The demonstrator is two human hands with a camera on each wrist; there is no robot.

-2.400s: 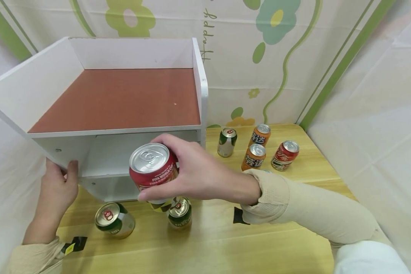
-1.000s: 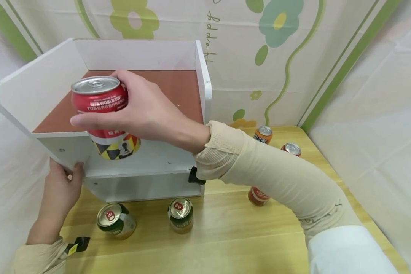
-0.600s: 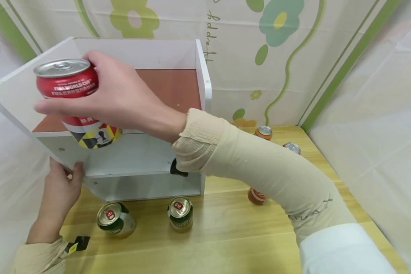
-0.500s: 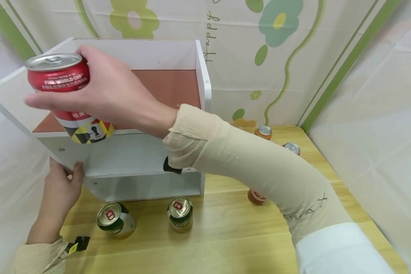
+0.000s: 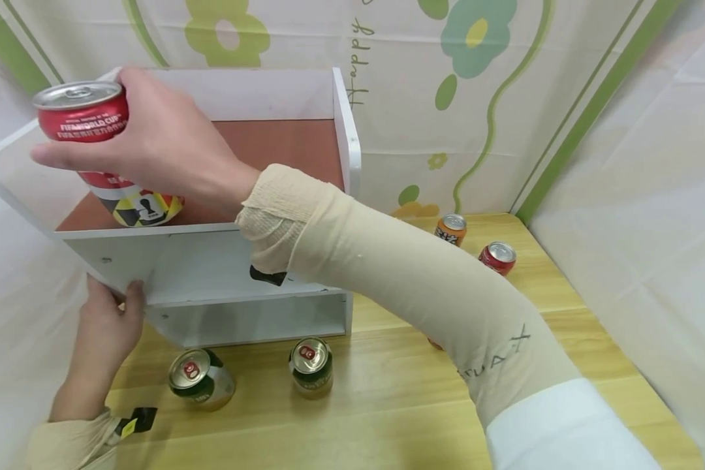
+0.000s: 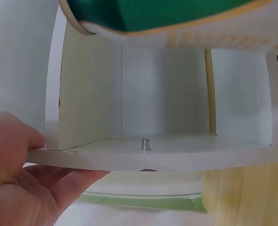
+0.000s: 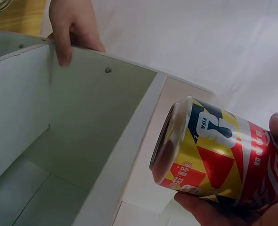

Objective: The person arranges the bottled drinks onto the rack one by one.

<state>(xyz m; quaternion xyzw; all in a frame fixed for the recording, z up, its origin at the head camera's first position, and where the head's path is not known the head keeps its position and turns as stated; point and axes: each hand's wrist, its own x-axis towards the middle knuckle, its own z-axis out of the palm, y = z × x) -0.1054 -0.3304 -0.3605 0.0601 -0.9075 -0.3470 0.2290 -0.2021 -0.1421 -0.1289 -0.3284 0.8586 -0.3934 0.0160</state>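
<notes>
My right hand (image 5: 170,134) grips a red soda can (image 5: 88,124) with FIFA World Cup print, fingers and thumb round its sides. The can is upright above the left front of the brown top board (image 5: 282,143) of a white shelf unit (image 5: 348,143). In the right wrist view the can's base (image 7: 169,141) is close beside the white panel edge. My left hand (image 5: 107,329) pinches the front edge of the unit's left side panel, thumb inside and fingers outside. The left wrist view shows that same panel (image 6: 176,159) by the left hand (image 6: 16,174).
Two green-topped cans, a left one (image 5: 202,378) and a right one (image 5: 311,367), stand on the wooden table (image 5: 388,418) before the unit. Back right are an orange can (image 5: 450,230) and a red can (image 5: 498,258). The right sleeve (image 5: 399,261) hides other cans partly or wholly.
My right hand has carried the red can from in front of the shelf openings up and left, over the top board. The left hand keeps its hold on the side panel.
</notes>
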